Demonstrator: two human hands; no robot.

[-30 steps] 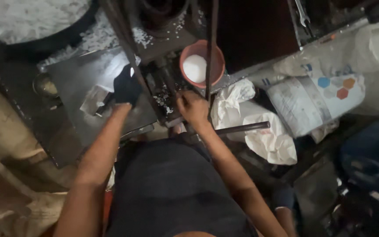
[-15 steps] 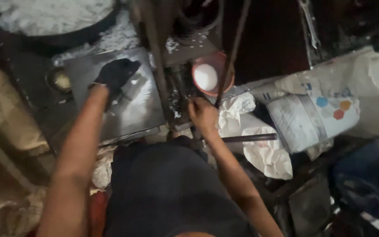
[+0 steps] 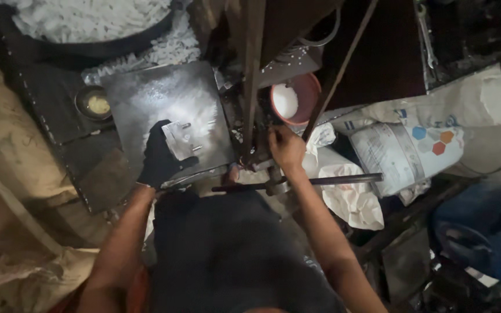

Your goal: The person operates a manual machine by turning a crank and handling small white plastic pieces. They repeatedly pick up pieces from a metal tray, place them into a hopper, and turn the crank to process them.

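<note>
My left hand (image 3: 159,157), in a black glove, holds a small square metal block (image 3: 180,139) with short pins sticking out, resting on a shiny steel plate (image 3: 172,101). My right hand (image 3: 286,148) is bare and grips a part at the foot of a dark upright machine column (image 3: 252,75). A long metal lever bar (image 3: 331,181) runs to the right just below that hand. A pink bowl (image 3: 304,87) with white powder stands beyond the right hand.
A heap of white pellets (image 3: 88,23) fills a black tub at the top left. A small dark dish (image 3: 93,103) sits left of the plate. Printed white sacks (image 3: 401,148) and crumpled white cloth (image 3: 349,200) lie on the right.
My gloved left hand has come back toward me across the steel plate and now holds the pinned metal block. My right hand stays at the machine's base.
</note>
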